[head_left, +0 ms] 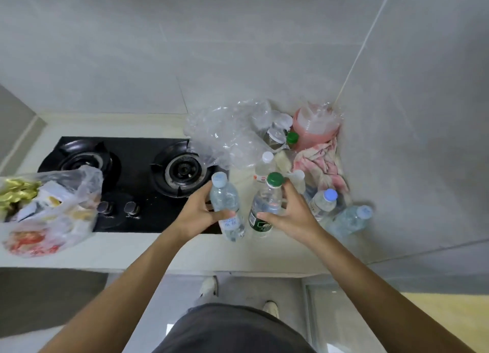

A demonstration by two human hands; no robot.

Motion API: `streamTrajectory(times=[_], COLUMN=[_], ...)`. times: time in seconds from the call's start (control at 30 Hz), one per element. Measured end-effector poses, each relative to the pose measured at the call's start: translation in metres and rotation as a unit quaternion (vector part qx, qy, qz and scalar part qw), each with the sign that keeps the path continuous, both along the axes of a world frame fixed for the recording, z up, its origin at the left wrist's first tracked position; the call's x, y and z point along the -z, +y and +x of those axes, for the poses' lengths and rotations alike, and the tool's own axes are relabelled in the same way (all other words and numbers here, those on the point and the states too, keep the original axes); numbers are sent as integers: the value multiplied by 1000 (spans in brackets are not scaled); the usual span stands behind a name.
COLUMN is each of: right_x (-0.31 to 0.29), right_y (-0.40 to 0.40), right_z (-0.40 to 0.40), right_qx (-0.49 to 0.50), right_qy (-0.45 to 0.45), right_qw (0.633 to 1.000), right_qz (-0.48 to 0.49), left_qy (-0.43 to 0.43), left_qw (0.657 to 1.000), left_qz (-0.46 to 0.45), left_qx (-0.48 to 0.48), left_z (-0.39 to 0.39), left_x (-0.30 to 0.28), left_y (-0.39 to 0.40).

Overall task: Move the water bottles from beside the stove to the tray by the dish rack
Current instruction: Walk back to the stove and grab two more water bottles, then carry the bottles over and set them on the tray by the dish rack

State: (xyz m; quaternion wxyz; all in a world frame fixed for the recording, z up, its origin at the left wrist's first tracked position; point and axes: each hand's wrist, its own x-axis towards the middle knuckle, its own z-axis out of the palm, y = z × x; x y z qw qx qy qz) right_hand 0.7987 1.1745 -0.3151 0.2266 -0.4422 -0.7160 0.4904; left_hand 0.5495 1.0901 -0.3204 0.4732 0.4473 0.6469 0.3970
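Head view, looking down on a counter corner. Left hand: closed around a clear bottle with a pale blue cap, fingers wrapped behind it and thumb across the front just above its label; bottle upright, slightly tilted. Right hand: closed around a clear bottle with a green cap and dark green label, thumb at the front, fingers at the neck side; bottle upright, close beside the left-hand bottle, not touching it. Whether either bottle stands on the counter or is lifted cannot be told. Just beyond the right hand: a white-capped bottle and a second white cap. To the right of the right hand: a blue-capped bottle, upright, and a pale-capped bottle leaning against the wall. Farther beyond, in the corner: a pink and white cloth, a small green-capped bottle, a stack of pink plastic cups in wrap, and crumpled clear plastic. To the left of the left hand: a black two-burner stove with two knobs. Far left: a clear bag of packaged goods, resting partly on the stove's edge.
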Motion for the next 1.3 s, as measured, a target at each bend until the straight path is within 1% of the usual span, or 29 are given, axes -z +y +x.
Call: streamTrajectory(times=[0.1, 0.17, 0.33, 0.43, 0.53, 0.63, 0.73, 0.83, 0.97, 1.13, 1.3], right_x=[-21, -35, -65, -79, -93, -104, -112, -122, -134, -136, -129], right_y=[0, -8, -61, -113, -177, -253, -338, -426, -536, -664, -785], right_z=[-23, -45, -116, -164, -214, -266, -318, -368, -428, -491, -548], right_qx=[-43, -84, -178, -223, -269, -322, -367, -411, -478, -563, -647], right_qy=[47, 66, 116, 149, 165, 174, 187, 201, 207, 193, 175], right_qw=[998, 994, 977, 962, 947, 927, 905, 881, 843, 787, 722], right_qz=[-13, -22, -24, -44, -59, -75, -105, -120, -133, -163, -172], left_qy=[-32, -50, -75, -79, -64, -60, -33, -19, 8, 24, 36], left_qw=[995, 984, 937, 911, 881, 845, 816, 779, 719, 629, 541], left_qz=[27, 53, 123, 149, 175, 198, 207, 216, 220, 227, 213], left_qx=[-90, -161, -318, -377, -434, -493, -538, -588, -659, -743, -813], left_z=[-8, -14, -33, -53, -76, -99, -125, -146, -165, -173, -187], left_x=[-29, -43, -80, -96, -107, -113, -119, -129, -142, -143, -127], left_y=[-39, -70, -164, -228, -302, -386, -478, -567, -677, -798, -899])
